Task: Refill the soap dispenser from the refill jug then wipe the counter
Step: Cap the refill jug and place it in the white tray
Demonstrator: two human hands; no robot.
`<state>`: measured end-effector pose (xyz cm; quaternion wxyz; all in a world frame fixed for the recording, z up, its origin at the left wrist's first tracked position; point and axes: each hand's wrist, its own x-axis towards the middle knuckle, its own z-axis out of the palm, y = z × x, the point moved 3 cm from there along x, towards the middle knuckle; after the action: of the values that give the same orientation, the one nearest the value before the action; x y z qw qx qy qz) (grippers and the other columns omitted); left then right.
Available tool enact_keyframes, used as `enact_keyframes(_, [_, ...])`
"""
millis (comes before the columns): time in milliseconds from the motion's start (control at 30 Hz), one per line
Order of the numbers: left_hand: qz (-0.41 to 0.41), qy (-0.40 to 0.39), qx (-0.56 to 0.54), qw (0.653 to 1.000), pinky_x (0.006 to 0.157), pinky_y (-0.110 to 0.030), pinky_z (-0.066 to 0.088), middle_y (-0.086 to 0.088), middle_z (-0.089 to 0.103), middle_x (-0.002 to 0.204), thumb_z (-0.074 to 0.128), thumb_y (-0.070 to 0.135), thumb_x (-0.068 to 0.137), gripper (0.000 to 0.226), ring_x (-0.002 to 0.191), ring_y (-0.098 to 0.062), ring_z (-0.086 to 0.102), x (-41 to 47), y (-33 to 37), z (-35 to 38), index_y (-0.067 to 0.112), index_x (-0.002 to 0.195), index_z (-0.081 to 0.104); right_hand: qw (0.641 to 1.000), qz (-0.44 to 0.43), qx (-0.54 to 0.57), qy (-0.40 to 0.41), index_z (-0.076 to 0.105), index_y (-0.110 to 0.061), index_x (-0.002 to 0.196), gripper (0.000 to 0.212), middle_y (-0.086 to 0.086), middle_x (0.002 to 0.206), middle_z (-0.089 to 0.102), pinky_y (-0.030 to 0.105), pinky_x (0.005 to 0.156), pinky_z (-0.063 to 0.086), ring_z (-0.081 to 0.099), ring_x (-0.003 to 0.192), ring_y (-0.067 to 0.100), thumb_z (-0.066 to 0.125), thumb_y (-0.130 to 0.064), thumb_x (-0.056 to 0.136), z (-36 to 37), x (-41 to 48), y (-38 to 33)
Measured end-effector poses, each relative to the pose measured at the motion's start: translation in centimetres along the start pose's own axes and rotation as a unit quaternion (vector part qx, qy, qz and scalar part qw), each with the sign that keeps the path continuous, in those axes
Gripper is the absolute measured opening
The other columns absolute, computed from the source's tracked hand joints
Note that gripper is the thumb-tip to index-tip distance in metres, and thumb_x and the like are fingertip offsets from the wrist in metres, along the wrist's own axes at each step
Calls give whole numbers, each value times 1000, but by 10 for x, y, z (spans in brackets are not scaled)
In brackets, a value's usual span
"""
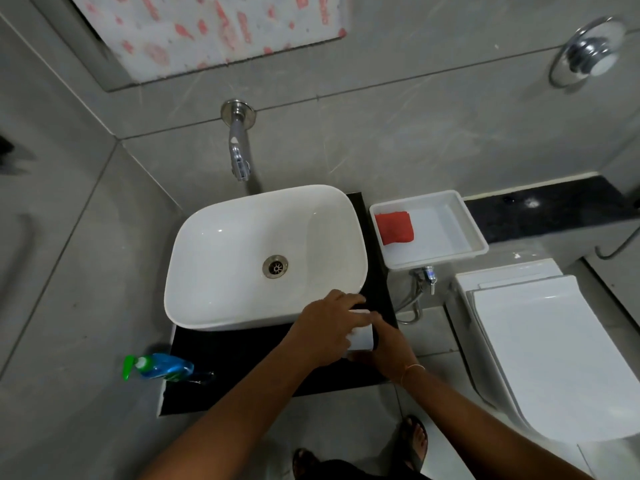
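Hands: my left hand [329, 327] and my right hand [388, 344] both close around a white container [362, 336] at the front right of the table [235, 348], just beside the basin's near corner.
Left hand: it curls over the container's top and left side, fingers wrapped on it.
Right hand: it clasps the container's right side and lower edge; a thin bangle [412, 370] sits on that wrist.
White container: mostly hidden by my hands, so I cannot tell whether it is the dispenser or the jug.
Blue bottle [166, 367]: lying on its side at the table's front left corner, green pump pointing left, well apart from my hands.
Basin [221, 258]: white, on the black table, under the wall tap [239, 154].
Red cloth [394, 227]: folded, in the left end of a white tray [464, 220] to the basin's right.
Toilet [540, 348]: lid shut, right of the table.
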<state>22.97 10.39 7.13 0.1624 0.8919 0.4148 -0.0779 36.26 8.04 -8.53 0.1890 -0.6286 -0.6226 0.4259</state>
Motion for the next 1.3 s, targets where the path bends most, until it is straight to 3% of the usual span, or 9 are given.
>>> enact_keyframes(67, [-59,19,-16,998,96,-40,47,1,51,144,73,55,76,83,126,-21,48,-3,-3,0,40,147,32,1000,-2,21,14,39,-39,130,81,-13,115,63,24,89,47,61,107,8,78,-57,62,-2,-2,0])
enact_keyframes(133, [-112,66,8,991,89,-33,47,2,67,124,60,70,79,68,110,-18,61,0,-8,-2,34,136,50,999,1,36,20,44,-38,124,75,-12,111,66,30,88,53,63,102,9,82,-54,61,-2,-3,0])
enact_keyframes(267, [-17,31,-4,999,104,-37,42,2,55,141,68,35,85,46,128,-19,48,-2,2,-3,34,130,58,1000,-1,22,14,43,-29,131,81,-3,119,66,27,93,47,62,110,17,84,-49,64,-1,0,-3])
enact_keyframes(400, [-90,57,17,994,93,-39,50,0,65,124,61,56,85,53,110,-20,61,-1,0,-8,30,130,55,999,1,38,10,44,-33,128,78,-8,112,65,23,86,47,63,106,14,81,-52,62,-3,-2,-3])
enact_keyframes(533, [-49,31,18,998,96,-39,47,2,59,131,65,36,85,47,115,-20,55,1,2,-7,34,131,55,1000,6,25,10,42,-34,130,82,-11,111,65,23,86,46,60,100,8,84,-51,61,-4,-2,-4])
enact_keyframes(633, [-104,57,29,992,89,-36,48,-1,66,118,59,58,85,54,104,-21,63,0,-1,-7,28,130,55,999,12,29,6,42,-40,124,78,-17,104,62,22,81,47,61,96,6,81,-55,57,-5,-2,-4])
enact_keyframes(800, [-81,48,43,995,91,-37,49,-2,66,116,60,50,86,45,104,-21,62,1,5,-1,29,127,59,999,20,26,10,40,-45,120,76,-20,98,59,20,78,44,61,93,6,73,-64,54,-4,-3,-3])
enact_keyframes(1067, [-49,73,155,984,88,-34,52,-7,71,110,47,46,100,39,103,-20,62,4,10,9,18,120,66,998,48,-21,26,37,-31,139,76,0,120,67,26,93,47,63,109,19,75,-48,76,-3,-6,-3])
enact_keyframes(1300, [6,185,-27,982,83,-41,57,-7,65,125,37,50,96,53,105,-26,64,23,34,17,21,140,45,986,98,80,111,43,-39,131,86,-14,103,64,12,68,47,62,92,8,90,-43,58,-51,-44,22])
